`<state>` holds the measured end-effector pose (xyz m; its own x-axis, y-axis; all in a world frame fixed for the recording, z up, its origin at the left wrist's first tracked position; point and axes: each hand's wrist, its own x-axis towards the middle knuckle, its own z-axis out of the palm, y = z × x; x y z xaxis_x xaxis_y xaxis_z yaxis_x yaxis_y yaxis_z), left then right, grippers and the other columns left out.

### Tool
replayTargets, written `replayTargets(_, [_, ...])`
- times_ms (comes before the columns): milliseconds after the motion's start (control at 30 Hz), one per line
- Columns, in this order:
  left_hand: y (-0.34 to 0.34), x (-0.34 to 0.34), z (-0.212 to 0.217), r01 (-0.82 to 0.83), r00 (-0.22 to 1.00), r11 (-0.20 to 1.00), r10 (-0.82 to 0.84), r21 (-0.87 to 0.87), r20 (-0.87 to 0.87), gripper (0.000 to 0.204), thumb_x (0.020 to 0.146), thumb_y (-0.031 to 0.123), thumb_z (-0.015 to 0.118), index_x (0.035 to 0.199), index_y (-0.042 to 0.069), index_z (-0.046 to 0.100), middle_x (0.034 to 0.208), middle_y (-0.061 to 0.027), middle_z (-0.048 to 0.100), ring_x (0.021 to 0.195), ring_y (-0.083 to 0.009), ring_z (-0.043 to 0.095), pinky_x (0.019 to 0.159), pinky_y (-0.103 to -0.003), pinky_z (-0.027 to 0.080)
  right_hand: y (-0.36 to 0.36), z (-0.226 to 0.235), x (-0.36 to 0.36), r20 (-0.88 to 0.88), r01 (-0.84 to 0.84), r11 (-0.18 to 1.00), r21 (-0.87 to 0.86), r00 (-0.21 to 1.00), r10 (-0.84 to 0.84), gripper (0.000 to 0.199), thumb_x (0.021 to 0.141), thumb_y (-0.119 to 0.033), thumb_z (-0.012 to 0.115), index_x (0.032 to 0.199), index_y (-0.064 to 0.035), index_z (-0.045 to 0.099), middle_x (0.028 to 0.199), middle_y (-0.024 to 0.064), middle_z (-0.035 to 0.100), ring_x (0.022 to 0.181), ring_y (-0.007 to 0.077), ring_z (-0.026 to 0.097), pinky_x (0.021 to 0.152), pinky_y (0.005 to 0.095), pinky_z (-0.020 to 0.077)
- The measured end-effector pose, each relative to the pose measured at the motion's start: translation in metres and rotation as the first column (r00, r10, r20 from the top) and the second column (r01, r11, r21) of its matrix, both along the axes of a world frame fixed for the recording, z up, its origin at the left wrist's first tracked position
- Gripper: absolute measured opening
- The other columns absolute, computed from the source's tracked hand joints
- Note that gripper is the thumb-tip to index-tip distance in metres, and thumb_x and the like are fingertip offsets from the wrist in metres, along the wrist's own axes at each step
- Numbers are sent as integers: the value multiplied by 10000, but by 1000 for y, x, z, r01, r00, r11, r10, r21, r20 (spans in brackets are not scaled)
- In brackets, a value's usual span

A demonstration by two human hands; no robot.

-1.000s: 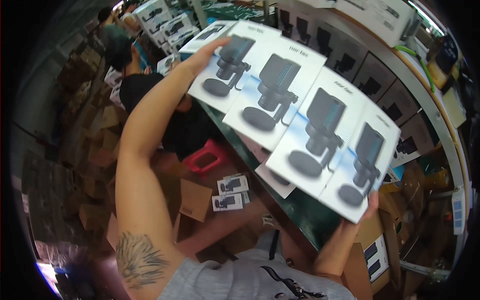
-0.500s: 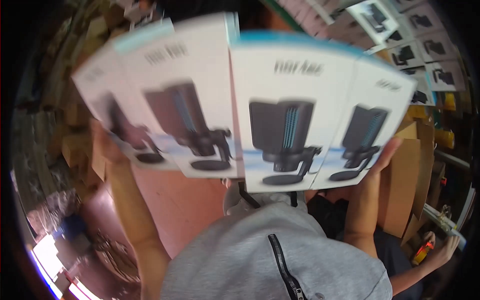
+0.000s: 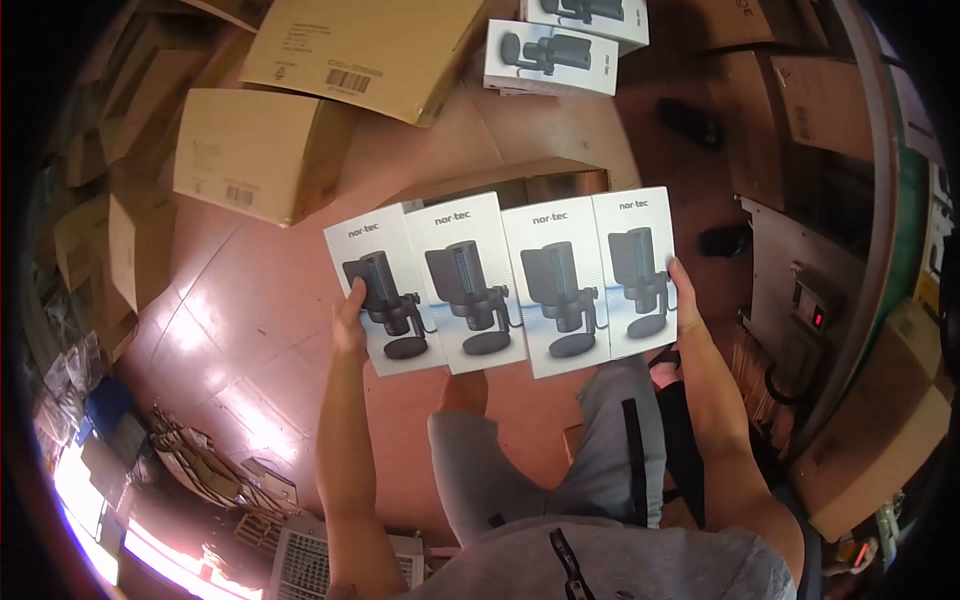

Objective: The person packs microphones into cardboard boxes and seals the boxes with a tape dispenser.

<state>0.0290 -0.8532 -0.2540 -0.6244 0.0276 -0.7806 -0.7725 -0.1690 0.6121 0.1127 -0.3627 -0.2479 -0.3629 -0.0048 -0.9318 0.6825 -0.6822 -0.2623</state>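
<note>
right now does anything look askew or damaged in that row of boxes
Slightly. The four white boxes are pressed side by side between the left hand and right hand, but the leftmost box tilts and sits lower than the rest. No dents or tears show.

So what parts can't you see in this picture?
Head view only:
- Fingers of the left hand and right hand: behind the row of four white boxes.
- Open carton on the floor: inside covered by that row.
- White box at the top: cut by the edge.
- Clutter lower left: washed out by glare.
</note>
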Motion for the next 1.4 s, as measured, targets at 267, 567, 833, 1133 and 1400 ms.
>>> replayTargets(267, [-16, -1, -24, -71, 987, 990, 88, 123, -137, 548, 936, 454, 560, 1207, -22, 579, 1030, -109, 676, 884, -198, 660, 802, -324, 529, -12, 7, -2, -263, -30, 993, 114, 963, 59, 574, 909, -509, 547, 1243, -42, 559, 1037, 151, 673, 833, 250, 677, 730, 367, 574])
replayTargets(567, [-48, 73, 24, -123, 992, 992, 122, -38, -34, 605, 976, 500, 452, 1341, 18, 479, 1147, -144, 644, 942, -270, 671, 810, -400, 564, -20, 3, 51, -128, -66, 981, 182, 988, 90, 580, 846, -484, 616, 1231, -51, 588, 1030, 118, 671, 924, 238, 658, 813, 362, 542])
replayTargets(833, [19, 39, 15, -66, 992, 998, 65, 5, 104, 555, 952, 438, 580, 1257, -24, 545, 1095, -99, 647, 912, -171, 627, 816, -309, 511, 19, 13, 16, -82, -4, 1000, -10, 997, 3, 559, 907, -471, 559, 1292, -66, 561, 1072, 136, 675, 899, 253, 673, 797, 378, 552])
replayTargets(1133, [-9, -3, -56, 17, 997, 999, -14, 38, -82, 505, 964, 444, 567, 1161, -19, 605, 1001, -90, 667, 859, -155, 624, 775, -285, 497, -4, -26, -33, -401, -205, 885, 419, 832, 383, 422, 999, -297, 521, 1288, 9, 554, 1112, 63, 647, 999, 128, 609, 876, 270, 488])
replayTargets(1400, [21, 23, -79, 117, 960, 931, -195, -345, -200, 567, 988, 473, 514, 1304, 3, 532, 1108, -74, 631, 1036, -139, 556, 860, -307, 472, -51, -41, -37, 368, -553, 7, 833, 564, 740, 501, 1005, -358, 432, 1383, -30, 457, 998, 296, 654, 1006, 451, 619, 873, 486, 495])
